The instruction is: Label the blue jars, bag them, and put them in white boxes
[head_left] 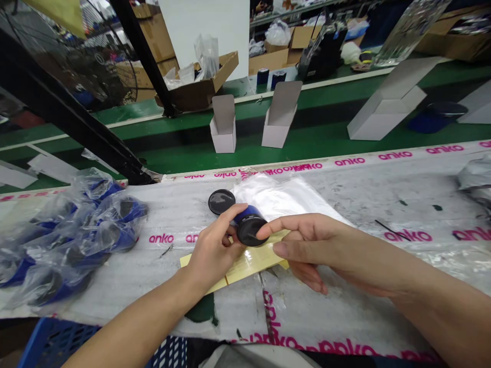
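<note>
My left hand (213, 253) is shut on a blue cylinder (244, 216) with round black caps at both ends. One cap (221, 201) points away to the upper left, and the other (251, 230) faces toward my right hand. My right hand (307, 246) reaches in from the right, its index fingertip on the near cap. A yellow card strip (235, 263) lies under both hands, and a clear plastic bag (278, 198) lies flat just beyond them on the bench cover.
Several blue items in clear bags (72, 237) are heaped at the left on the bench's anko-printed plastic cover (345, 179). White cardboard boxes (223, 123) stand open on a green belt beyond. A blue crate (49, 347) sits below the near edge.
</note>
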Demonstrator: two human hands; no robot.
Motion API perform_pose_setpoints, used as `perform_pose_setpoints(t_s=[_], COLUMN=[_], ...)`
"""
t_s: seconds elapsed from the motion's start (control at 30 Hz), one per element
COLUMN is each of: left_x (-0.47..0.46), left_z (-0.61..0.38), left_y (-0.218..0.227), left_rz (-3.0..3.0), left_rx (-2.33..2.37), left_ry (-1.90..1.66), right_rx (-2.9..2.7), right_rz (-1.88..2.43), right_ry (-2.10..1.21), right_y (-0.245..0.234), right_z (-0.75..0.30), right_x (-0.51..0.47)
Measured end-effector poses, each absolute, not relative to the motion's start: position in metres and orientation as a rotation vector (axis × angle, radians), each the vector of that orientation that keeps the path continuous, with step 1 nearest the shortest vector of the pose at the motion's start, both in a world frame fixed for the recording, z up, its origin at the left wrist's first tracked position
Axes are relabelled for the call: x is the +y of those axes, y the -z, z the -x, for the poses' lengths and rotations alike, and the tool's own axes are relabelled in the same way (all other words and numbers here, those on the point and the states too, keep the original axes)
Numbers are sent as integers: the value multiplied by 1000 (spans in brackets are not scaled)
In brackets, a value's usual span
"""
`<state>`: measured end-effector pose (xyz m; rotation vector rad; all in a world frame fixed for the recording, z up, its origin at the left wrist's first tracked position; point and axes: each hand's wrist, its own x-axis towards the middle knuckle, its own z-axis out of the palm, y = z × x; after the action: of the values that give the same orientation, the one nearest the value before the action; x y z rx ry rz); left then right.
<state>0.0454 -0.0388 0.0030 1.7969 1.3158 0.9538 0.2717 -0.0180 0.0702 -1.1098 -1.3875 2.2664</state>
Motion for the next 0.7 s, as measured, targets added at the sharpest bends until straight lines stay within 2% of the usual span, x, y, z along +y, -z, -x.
perform_pose_setpoints(t_s=[0.7], left_x=[-37], left_z=[-45], left_y=[2], left_rz=[-1857], left_rx=[1267], left_ry=[-1012], right_rx=[-1502], right_rz=[1137], right_ry=[-2204], right_y=[-70], right_z=[-273], right_x=[-20])
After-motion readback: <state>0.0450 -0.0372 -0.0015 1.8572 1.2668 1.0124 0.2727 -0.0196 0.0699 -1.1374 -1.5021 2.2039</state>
